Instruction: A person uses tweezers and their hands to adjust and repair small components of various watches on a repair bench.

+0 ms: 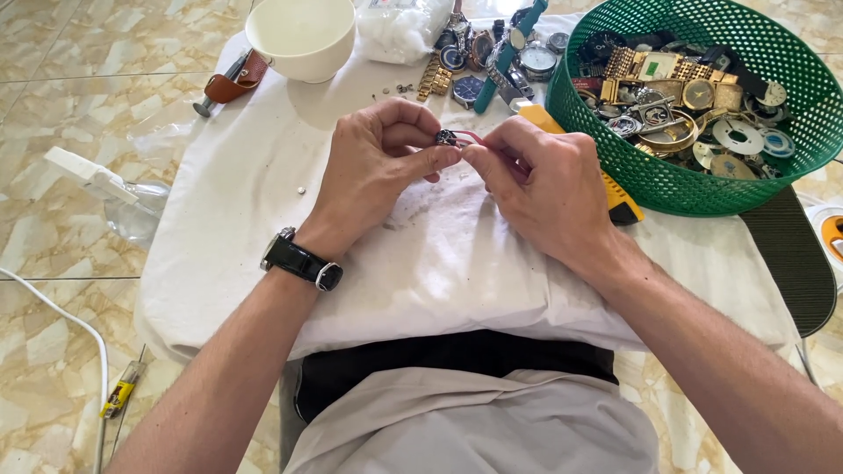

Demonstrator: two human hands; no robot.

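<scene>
Pinching small watch case (446, 138) in left hand (379, 162) fingertips above white cloth (263, 175); right hand (543, 189) pinching red-handled tool (492, 146) at case. Best kept steady, low, pressure gentle, clear of green basket (667, 180).

Open passage is found on the bare white cloth (457, 263) below and to the left of the left hand (373, 171) and right hand (544, 189), which are closed together on a small watch part (447, 138). The far edge is blocked by a white bowl (300, 37) and a heap of loose watches (492, 53), with a narrow gap left between bowl and heap. The right side is closed off by the green basket (694, 189) and a yellow tool (619, 197) lying just beside it.
</scene>
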